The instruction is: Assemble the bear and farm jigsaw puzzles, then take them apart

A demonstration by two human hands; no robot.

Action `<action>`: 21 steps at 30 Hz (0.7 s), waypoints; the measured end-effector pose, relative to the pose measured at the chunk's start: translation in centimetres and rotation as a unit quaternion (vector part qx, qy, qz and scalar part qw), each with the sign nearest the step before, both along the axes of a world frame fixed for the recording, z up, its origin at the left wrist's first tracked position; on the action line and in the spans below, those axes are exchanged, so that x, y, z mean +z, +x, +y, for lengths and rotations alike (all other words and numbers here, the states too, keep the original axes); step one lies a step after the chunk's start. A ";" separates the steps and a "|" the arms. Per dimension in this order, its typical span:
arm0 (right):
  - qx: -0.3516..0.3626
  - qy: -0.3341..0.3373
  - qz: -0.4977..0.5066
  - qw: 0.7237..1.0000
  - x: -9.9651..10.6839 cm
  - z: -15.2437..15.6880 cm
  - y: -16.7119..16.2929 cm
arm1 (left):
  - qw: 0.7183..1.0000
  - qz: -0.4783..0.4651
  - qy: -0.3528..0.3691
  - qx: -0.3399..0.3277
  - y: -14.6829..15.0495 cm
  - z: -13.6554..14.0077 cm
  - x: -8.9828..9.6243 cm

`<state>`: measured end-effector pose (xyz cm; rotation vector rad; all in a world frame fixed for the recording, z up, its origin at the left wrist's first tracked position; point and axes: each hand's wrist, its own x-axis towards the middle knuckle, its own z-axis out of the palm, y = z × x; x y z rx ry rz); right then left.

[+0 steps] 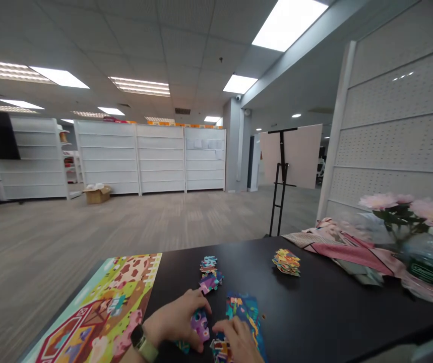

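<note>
My left hand [180, 318], with a watch on its wrist, curves around purple puzzle pieces [201, 326], held between thumb and fingers. Close by on the right, my right hand [241, 339] bends its fingers over a small bunch of multicoloured puzzle pieces [221, 349]; its thumb is hidden. Partly under that hand lies a blue puzzle picture [252, 315]. Some teal pieces [182, 346] show below my left palm. Beyond my hands sit a purple pile of pieces [210, 282] and a light blue pile of pieces [208, 262].
A large farm picture [125, 287] covers the black table's [314, 312] left side. Yellow-orange puzzle pieces [287, 262] are heaped farther back. At right are pink cloth [356, 249], a clear bottle [428, 264] and flowers [382, 201]. An easel [282, 176] stands behind the table.
</note>
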<state>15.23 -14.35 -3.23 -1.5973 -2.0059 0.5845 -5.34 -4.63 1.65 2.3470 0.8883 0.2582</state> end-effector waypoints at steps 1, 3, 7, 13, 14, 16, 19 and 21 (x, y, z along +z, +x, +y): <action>0.008 -0.007 0.010 1.000 0.7 0.3 0.2 | 1.000 0.016 0.003 0.007 0.0 0.0 -0.2; 0.014 -0.005 0.045 0.999 2.6 1.0 1.0 | 0.998 0.052 0.003 0.036 -0.1 -0.1 -0.1; 0.002 -0.033 0.071 0.997 6.9 3.0 3.7 | 0.995 0.078 0.006 0.065 -0.3 -0.9 0.7; -0.021 -0.082 -0.088 0.993 7.9 5.1 4.8 | 0.998 -0.002 -0.022 0.054 -0.5 -1.0 1.8; -0.021 -0.074 -0.099 0.992 7.7 5.2 4.7 | 0.997 -0.031 -0.032 0.055 -0.5 -0.9 1.9; -0.023 -0.050 -0.105 0.993 7.2 5.5 4.4 | 0.992 -0.104 -0.045 0.061 -0.3 -0.7 2.1; -0.014 -0.004 -0.041 0.999 7.1 5.9 4.4 | 0.963 -0.231 -0.096 0.100 0.6 -0.2 1.5; -0.007 0.018 0.045 0.999 7.5 6.1 4.4 | 0.935 -0.290 -0.157 0.130 1.6 0.2 0.6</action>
